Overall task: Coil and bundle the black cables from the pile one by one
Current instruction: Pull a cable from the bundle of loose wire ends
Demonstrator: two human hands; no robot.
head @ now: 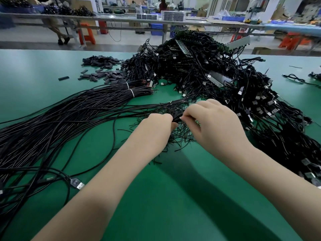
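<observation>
Cables everywhere on my green bench, so going left to right: long loose black ones fan out on the left, a couple of bunches tied with white ties, flat black sleeves scattered behind them. In the middle my left hand has its fingers curled around a thin black strand over a scatter of short black twist ties, and my right hand pinches the same strand from the other side. Right of that sits the big tangled pile with USB plugs sticking out
</observation>
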